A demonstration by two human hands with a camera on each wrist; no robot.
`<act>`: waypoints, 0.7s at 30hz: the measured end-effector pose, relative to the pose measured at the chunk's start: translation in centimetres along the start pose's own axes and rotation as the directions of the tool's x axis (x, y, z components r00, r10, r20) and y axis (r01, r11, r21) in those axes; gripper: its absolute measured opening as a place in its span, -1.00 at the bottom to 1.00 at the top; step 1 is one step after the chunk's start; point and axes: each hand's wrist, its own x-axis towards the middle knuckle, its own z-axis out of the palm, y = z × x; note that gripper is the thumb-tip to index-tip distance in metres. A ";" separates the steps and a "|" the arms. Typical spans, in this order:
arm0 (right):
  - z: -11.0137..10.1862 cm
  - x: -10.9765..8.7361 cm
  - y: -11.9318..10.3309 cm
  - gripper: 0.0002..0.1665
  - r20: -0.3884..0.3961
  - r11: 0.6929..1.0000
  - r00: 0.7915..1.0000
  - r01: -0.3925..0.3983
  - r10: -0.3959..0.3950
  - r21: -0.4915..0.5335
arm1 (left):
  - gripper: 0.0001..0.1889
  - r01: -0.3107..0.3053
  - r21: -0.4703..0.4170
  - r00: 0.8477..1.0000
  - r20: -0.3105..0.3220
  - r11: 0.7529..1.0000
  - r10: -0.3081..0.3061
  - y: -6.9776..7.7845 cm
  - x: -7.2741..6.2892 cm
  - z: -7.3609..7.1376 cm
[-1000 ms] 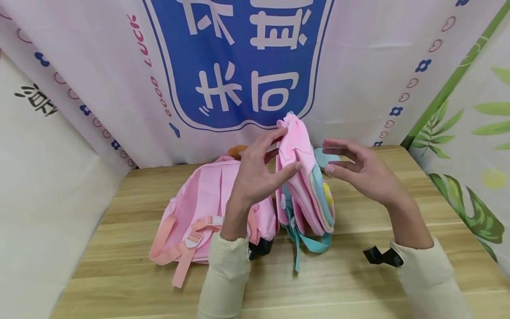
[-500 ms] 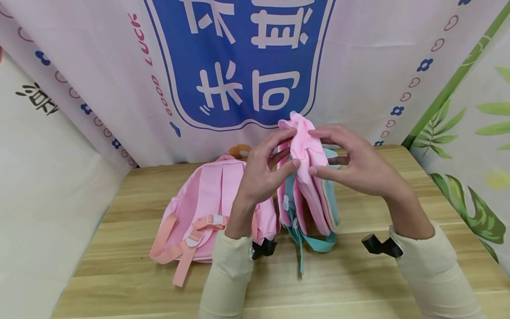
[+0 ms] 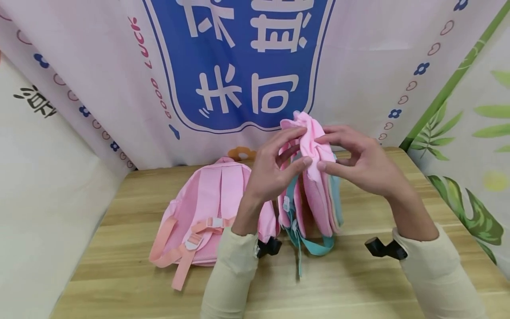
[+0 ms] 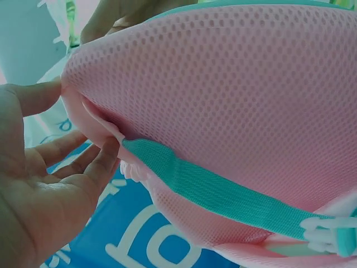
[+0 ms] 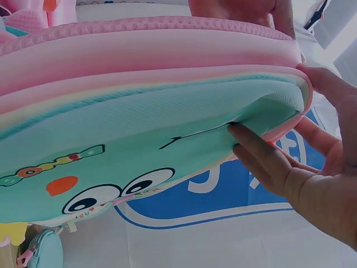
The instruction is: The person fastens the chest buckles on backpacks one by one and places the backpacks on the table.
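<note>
A small pink and teal backpack (image 3: pixel 322 208) stands on the table with a narrow side facing me. My left hand (image 3: pixel 275 170) pinches the raised end of its pink mesh back panel (image 4: pixel 223 84), thumb on one face and fingers on the other. At the same raised end, my right hand (image 3: pixel 362 164) pinches the front edge. In the right wrist view its fingers press the teal front panel (image 5: pixel 139 134), which carries a cartoon face. A teal strap (image 4: pixel 234 201) crosses the mesh. The inside of the bag is hidden.
Left of it, a larger pink backpack (image 3: pixel 191 199) lies with its coral straps (image 3: pixel 183 266) facing up. An orange flower shape (image 3: pixel 241 153) shows behind. A teal pouch (image 5: pixel 47 251) hangs by the small bag. A printed curtain (image 3: pixel 358 66) rises behind the wooden table (image 3: pixel 338 283).
My right hand has moved left and taken hold of the small backpack's raised end. My left hand has shifted slightly right, and that end is now more creased. The larger backpack stays put.
</note>
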 end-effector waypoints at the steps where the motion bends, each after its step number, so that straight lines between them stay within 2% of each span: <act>1: -0.1 -0.2 0.1 -0.47 -0.013 1.000 1.000 0.005 -0.005 0.019 | -0.39 -0.001 -0.002 1.000 0.005 1.000 0.001 0.0 0.2 0.2; 7: -0.8 -0.9 0.6 -0.50 -0.119 0.989 0.993 0.016 0.001 0.146 | -0.38 -0.023 0.031 0.999 0.047 0.999 0.022 0.6 1.9 1.1; 11: -1.2 -1.3 1.0 -0.50 -0.153 0.982 0.988 0.026 0.003 0.187 | -0.38 -0.012 0.056 0.998 0.061 0.998 0.008 0.6 2.5 1.7; 14: -1.2 -1.7 1.5 -0.50 -0.162 0.978 0.987 0.035 -0.002 0.204 | -0.39 0.004 0.081 0.999 0.042 0.997 -0.008 0.1 2.4 2.3; 19: -1.2 -2.2 1.9 -0.50 -0.188 0.980 0.982 0.042 -0.004 0.196 | -0.42 0.024 0.144 0.999 -0.031 0.989 -0.020 -0.6 2.0 3.5; 21: -1.3 -2.5 2.1 -0.49 -0.199 0.977 0.980 0.048 -0.006 0.208 | -0.42 0.028 0.152 0.999 -0.037 0.988 -0.023 -0.8 1.9 3.9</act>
